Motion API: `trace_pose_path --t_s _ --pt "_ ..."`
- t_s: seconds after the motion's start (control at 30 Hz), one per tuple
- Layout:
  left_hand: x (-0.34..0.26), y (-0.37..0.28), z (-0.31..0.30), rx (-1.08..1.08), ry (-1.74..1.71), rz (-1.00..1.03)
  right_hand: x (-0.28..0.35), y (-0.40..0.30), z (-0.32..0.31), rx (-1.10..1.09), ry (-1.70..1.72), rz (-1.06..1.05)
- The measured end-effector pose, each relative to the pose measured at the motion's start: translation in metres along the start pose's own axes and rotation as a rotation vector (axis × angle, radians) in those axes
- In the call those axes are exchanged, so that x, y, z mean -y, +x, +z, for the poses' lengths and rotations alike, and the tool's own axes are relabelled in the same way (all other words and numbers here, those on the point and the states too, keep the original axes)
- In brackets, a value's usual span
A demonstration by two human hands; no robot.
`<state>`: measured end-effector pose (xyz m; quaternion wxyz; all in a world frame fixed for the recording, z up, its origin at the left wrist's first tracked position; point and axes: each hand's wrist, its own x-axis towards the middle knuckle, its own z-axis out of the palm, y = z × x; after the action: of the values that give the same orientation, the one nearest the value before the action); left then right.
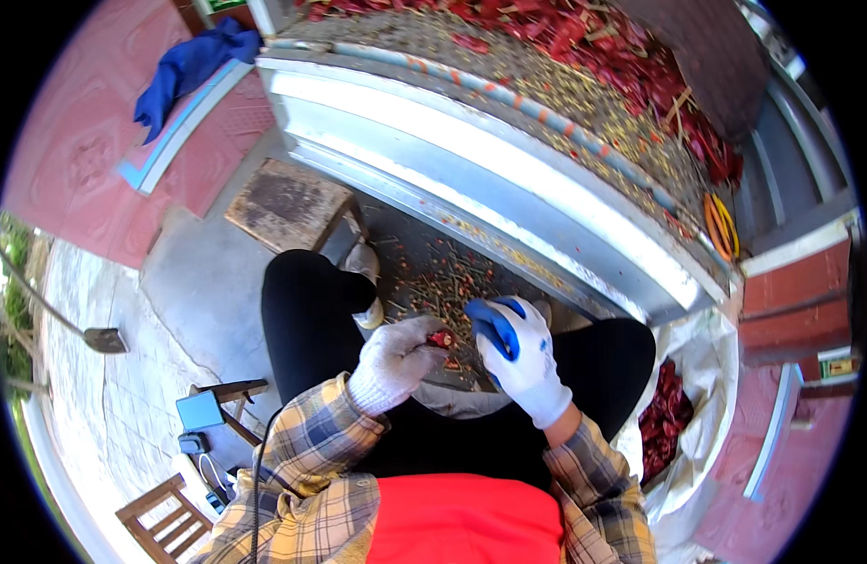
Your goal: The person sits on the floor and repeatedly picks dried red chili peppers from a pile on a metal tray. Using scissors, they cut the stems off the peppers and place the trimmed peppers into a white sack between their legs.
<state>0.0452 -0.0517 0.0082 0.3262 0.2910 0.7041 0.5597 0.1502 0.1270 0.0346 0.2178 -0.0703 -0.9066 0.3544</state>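
Note:
My left hand (404, 357), in a pale knitted glove, is closed around a dried red chili pepper (441, 339), whose cut or broken end shows between the fingers. Just right of it is my right hand (516, 347), in a white glove with blue-coated fingers. Its fingers are curled, and whether they hold anything cannot be made out. Both hands are above my lap. Beneath them, stems and red bits (451, 282) litter the dark floor. In front, dried red chilies (567, 35) lie piled on a raised surface strewn with yellow seeds.
A white sack (715, 395) holding dark red chilies (664, 423) stands at the right. A worn wooden stool (289, 201) is at front left, by my shoe. The white metal side (475, 169) of the raised surface runs across the front. A wooden chair (167, 518) and a phone-like device (199, 410) are at left.

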Motion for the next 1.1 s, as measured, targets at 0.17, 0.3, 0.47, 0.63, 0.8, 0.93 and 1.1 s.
trace_pose_path --t_s 0.17,0.3,0.47,0.63,0.8,0.93,1.1 --pt "0.008 -0.003 -0.003 -0.012 -0.136 0.028 0.03 0.012 -0.009 0.119 -0.087 -0.13" --pt "-0.008 -0.001 -0.006 -0.001 0.178 0.166 0.035 0.012 -0.006 0.146 -0.265 -0.213" --pt "-0.015 -0.001 -0.007 -0.035 0.459 0.341 0.031 0.015 -0.004 0.253 -0.324 -0.218" --pt "-0.032 0.004 0.0 0.003 0.279 0.316 0.011 0.032 -0.019 0.411 0.009 -0.061" --pt "-0.059 0.034 -0.007 0.029 0.209 0.443 -0.007 0.085 -0.074 0.021 -0.347 -0.003" --pt "-0.039 0.045 -0.013 0.079 -0.155 0.077 -0.019 0.148 -0.116 -0.084 -0.453 0.136" --pt "-0.008 0.056 -0.025 0.058 -0.719 -0.198 -0.026 0.194 -0.118 -0.095 -0.521 0.233"
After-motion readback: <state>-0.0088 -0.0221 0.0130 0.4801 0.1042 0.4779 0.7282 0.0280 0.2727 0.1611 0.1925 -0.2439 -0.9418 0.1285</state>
